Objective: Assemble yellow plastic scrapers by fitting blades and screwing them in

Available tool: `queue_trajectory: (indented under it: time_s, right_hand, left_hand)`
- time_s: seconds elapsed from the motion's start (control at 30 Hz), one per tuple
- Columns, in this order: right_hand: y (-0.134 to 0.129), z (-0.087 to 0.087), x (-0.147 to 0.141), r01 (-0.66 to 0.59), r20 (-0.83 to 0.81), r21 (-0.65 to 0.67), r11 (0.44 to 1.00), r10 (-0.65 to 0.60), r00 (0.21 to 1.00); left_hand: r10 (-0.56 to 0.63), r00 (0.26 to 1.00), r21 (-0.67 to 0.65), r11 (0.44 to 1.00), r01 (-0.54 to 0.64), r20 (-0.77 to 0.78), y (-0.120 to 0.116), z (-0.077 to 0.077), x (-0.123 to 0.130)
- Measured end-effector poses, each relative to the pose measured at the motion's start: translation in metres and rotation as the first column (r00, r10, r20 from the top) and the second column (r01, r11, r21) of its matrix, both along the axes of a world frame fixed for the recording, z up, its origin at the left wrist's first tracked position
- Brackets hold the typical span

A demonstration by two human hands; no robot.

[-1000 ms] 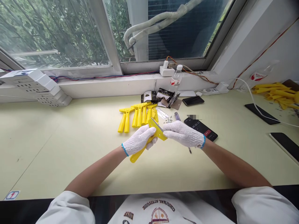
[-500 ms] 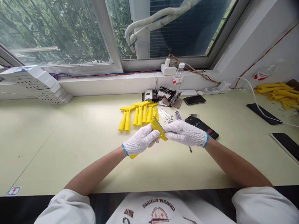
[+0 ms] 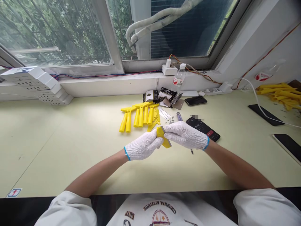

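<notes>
My left hand [image 3: 144, 146], in a white knit glove with a blue cuff, is closed round a yellow scraper [image 3: 162, 135]. Along the scraper's right side runs a thin grey metal blade [image 3: 169, 144]; its handle is hidden inside the left glove. Gloved alike, my right hand [image 3: 184, 135] pinches the scraper's blade side between thumb and fingers. Just beyond the hands lie several yellow scraper handles [image 3: 140, 116] in a row, flat yellow plates [image 3: 154, 122], a heap of small screws [image 3: 171, 120] and thin metal blades [image 3: 164, 113].
A screwdriver [image 3: 179, 116] lies partly under my right hand. Beside that hand is a phone [image 3: 204, 127] showing a timer. Black card packets [image 3: 166, 95] and a plastic bottle [image 3: 179, 77] stand behind. White boxes [image 3: 47, 84] are stacked left; more yellow parts [image 3: 281, 94] are piled right.
The scraper has turned in my hands and shifted slightly right and down, so its handle no longer shows below my left wrist. More of the yellow plates behind is visible.
</notes>
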State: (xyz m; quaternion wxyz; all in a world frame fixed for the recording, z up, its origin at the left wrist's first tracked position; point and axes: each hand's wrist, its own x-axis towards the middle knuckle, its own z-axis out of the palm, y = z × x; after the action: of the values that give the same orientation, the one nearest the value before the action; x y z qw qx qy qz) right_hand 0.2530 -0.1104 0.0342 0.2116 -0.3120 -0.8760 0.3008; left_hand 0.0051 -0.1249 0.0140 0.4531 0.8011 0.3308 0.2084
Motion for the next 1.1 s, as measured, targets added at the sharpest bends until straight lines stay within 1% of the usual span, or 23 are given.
queue_trajectory:
  time_s: [0.1, 0.2, 0.5, 0.67, 0.8, 0.93, 1.1]
  right_hand:
    - [0.0018, 0.0042, 0.0026, -0.045, 0.012, -0.012, 0.999, 0.045, 0.999]
    - [0.0025, 0.0065, 0.0026, -0.066, 0.001, -0.026, 0.998, 0.066, 0.998]
    - [-0.0010, -0.0026, -0.0040, 0.013, -0.099, 0.051, 0.999, -0.008, 0.995]
    - [-0.0001, -0.0017, -0.0016, -0.018, -0.030, 0.006, 1.000, 0.018, 0.999]
    - [0.0006, 0.0006, -0.0005, -0.039, -0.007, -0.021, 0.999, 0.039, 0.999]
    - [0.0012, 0.0015, -0.0006, -0.047, 0.013, -0.068, 0.997, 0.048, 0.999]
    - [0.0025, 0.0025, 0.0002, -0.071, 0.012, -0.123, 0.990, 0.073, 0.997]
  left_hand:
    - [-0.038, 0.999, -0.029, 0.999, 0.038, -0.008, 0.0009, -0.0003, -0.0008]
    - [-0.051, 0.999, -0.048, 0.998, 0.051, -0.014, 0.0015, -0.0008, -0.0014]
    - [-0.027, 1.000, -0.033, 0.999, 0.026, -0.016, 0.0017, 0.0046, -0.0018]
    - [-0.040, 0.999, -0.024, 0.999, 0.040, -0.020, 0.0019, 0.0012, -0.0022]
    - [-0.060, 0.997, -0.037, 0.998, 0.059, -0.042, 0.0025, 0.0007, -0.0023]
    - [-0.065, 0.997, -0.085, 0.995, 0.060, -0.049, 0.0029, 0.0025, -0.0018]
    - [-0.076, 0.997, -0.200, 0.977, 0.073, -0.003, 0.0026, 0.0013, -0.0001]
